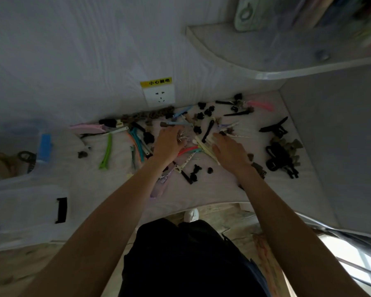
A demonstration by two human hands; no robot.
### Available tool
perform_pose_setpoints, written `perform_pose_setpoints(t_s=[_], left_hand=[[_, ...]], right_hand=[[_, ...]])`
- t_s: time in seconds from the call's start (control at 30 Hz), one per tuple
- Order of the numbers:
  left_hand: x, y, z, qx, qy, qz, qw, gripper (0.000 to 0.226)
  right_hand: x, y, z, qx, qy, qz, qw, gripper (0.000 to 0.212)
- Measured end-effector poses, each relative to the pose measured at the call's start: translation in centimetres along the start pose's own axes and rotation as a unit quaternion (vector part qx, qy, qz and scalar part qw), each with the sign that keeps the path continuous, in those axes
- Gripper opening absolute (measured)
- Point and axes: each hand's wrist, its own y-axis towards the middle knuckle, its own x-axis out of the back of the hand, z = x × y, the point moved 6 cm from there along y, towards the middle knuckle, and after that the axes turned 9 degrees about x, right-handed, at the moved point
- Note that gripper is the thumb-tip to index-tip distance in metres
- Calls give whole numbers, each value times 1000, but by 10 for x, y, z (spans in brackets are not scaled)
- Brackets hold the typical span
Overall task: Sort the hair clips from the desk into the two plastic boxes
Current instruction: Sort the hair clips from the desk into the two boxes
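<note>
Only readable thing was a yellow sticker reading "小心触电", stuck on the wall right above the white wall socket.

Mixed hair clips scattered across desk; plastic boxes left.

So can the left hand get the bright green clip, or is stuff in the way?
Probably yes. The green clip lies alone on bare desk, left of the left hand, with nothing between them. But that hand already grips a small bunch of clips, so picking up another could be fiddly.
</note>
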Motion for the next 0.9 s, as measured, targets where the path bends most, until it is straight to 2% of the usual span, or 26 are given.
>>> perform_pose_setpoints(t_s=[0.17, 0.23, 0.33, 0.4, 0.5, 0.57, 0.63, 0.73, 0.77, 0.83, 0.9], left_hand=[[10, -9, -2, -24, -68, -54, 996, 31], [16, -14, 1, -25, -100, -73, 992, 20], [26, -18, 14, 20, -110, -79, 991, 13], [33, -22, 21, 31, -123, -94, 987, 13], [54, -33, 23, 13, -209, -107, 972, 8], [76, -44, 20, -17, -305, -106, 946, 5], [104, -58, 16, -55, -394, -107, 911, 3], [152, -79, 29, -95, -443, -152, 878, 3], [172, -89, 45, -89, -435, -182, 877, 3], [199, -101, 71, -65, -393, -233, 887, 10], [226, -119, 120, -7, -318, -288, 903, 15]], right_hand=[[-1, 4, 6, 0, -19, 0, 1000, 53], [6, 4, 10, -4, -35, -36, 999, 52], [18, -1, 26, 21, -58, -116, 991, 52], [26, -9, 39, 34, -5, -180, 983, 49], [28, -17, 56, 12, 172, -229, 958, 44], [22, -18, 63, -56, 311, -198, 928, 39], [13, -19, 70, -125, 429, -162, 880, 34], [5, -16, 97, -156, 569, -115, 799, 22], [2, -12, 117, -144, 583, -98, 794, 18], [0, -7, 138, -125, 557, -78, 817, 15], [-10, 1, 176, -95, 536, -43, 838, 18]])
